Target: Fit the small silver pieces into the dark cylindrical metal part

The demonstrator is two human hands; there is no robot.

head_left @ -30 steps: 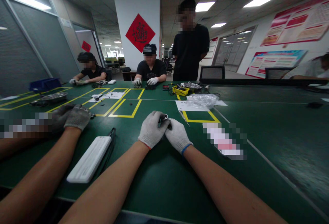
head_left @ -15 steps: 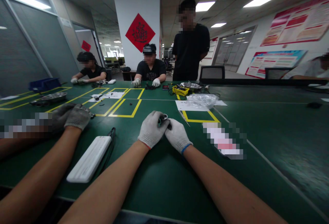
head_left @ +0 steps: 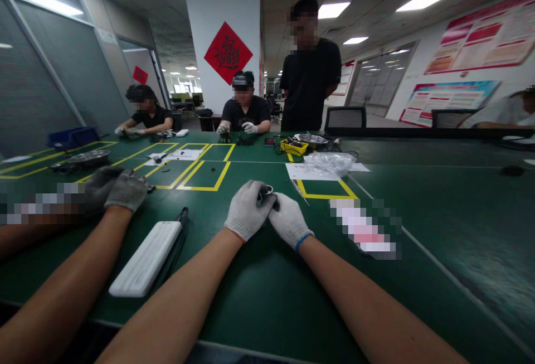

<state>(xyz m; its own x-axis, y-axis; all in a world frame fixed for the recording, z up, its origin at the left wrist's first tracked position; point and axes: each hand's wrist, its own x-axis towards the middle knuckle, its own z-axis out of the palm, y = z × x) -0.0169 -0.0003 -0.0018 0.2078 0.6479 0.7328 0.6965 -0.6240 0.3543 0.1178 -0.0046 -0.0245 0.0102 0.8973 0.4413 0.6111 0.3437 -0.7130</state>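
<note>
Both gloved hands, left hand [head_left: 246, 210] and right hand [head_left: 288, 220], close their fingers around a small dark part [head_left: 267, 192]. Its long axis is hidden. Open green tabletop [head_left: 418, 197] lies to the right; a white case [head_left: 146, 257] sits left.

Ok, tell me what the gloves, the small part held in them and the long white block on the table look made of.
Gloves on the left hand and right hand: white knitted fabric, matte, with ribbed cuffs. Small part: seemingly metal, given a shiny ring with a dark body, but too small to be sure. White block: likely moulded plastic, smooth and matte, with rounded edges. Table: green matte mat.
</note>
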